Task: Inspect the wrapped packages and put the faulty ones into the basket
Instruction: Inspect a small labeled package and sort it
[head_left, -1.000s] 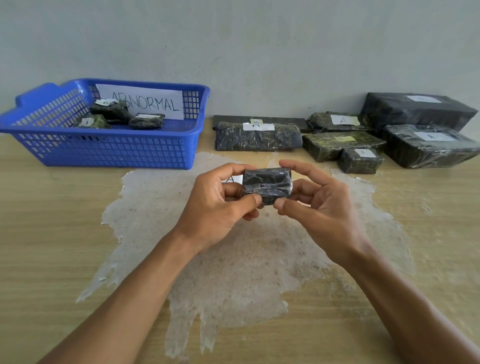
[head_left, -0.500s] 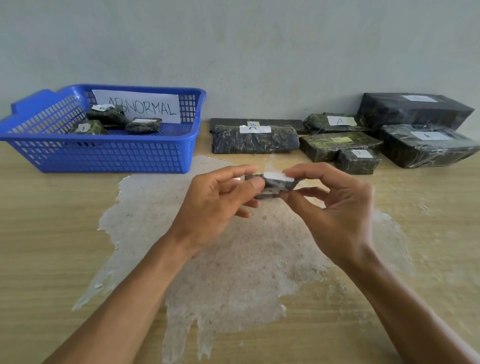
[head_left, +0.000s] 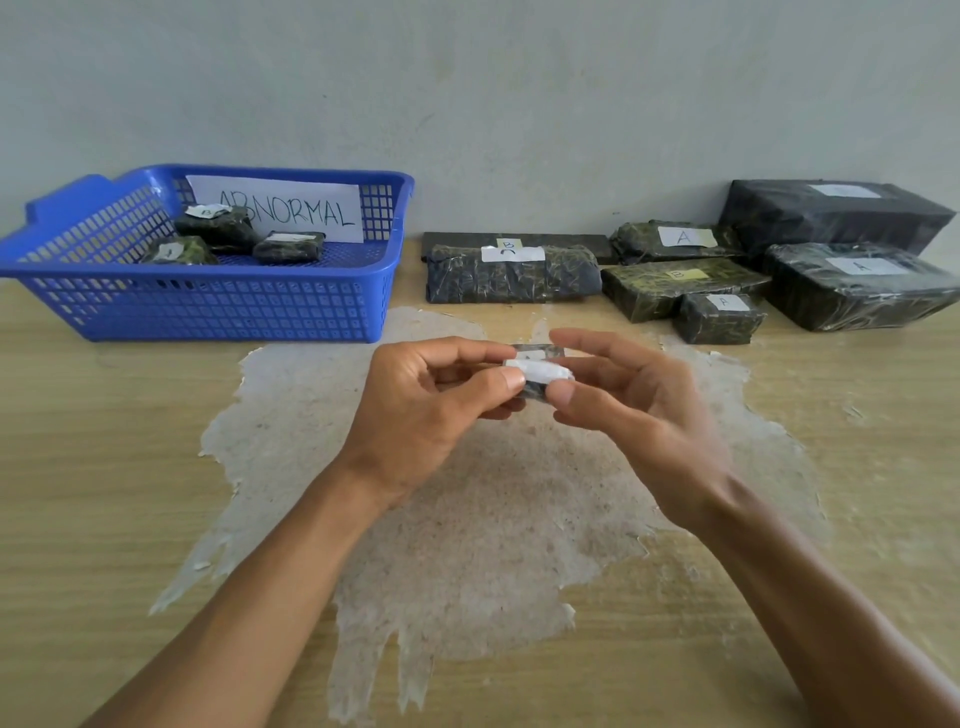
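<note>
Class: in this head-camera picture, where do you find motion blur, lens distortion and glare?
Head view: the right hand and the small package it pinches with the left hand are motion-blurred; the wide lens bows the basket; the wrapped packages at the wall show soft sheen; lighting is even.

Soft even daylight, bright enough, no hard shadows, source hard to place. Faint shade under basket (head_left: 208, 306) front. Bit of sheen on plastic wrap of big packages (head_left: 857, 291) at right. Right hand (head_left: 639, 410) smeared with motion blur, left hand (head_left: 421, 415) sharper. Wide-angle bend at edges, bench (head_left: 104, 493) line bows.
</note>
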